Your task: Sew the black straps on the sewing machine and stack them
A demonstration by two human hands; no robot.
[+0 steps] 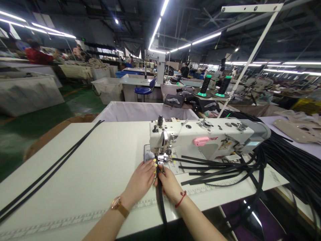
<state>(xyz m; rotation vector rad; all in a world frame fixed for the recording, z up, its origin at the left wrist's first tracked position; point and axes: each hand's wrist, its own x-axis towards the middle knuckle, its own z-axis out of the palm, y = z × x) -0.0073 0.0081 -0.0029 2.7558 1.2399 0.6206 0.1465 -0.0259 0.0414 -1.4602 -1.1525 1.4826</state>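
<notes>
A long narrow black strap (161,201) runs from the sewing machine's needle area down over the table's front edge. My left hand (143,177), with yellow nails and a wristwatch, has its fingers pressed together on the strap just below the presser foot (162,157). From the other side, my right hand (170,183), with a red cord bracelet, pinches the same strap between thumb and fingers. A small metal piece shows by the right fingertips; its kind is unclear. The white sewing machine (180,134) stands directly beyond both hands. My fingers partly hide the strap's far end.
Several black straps (213,167) lie on the right, spilling from a large bundle (281,167). Two more straps (55,162) rest on the left tabletop. A measuring tape (82,219) runs along the front. Behind stand a white bin (140,108), thread spools (206,85) and black bags (175,99).
</notes>
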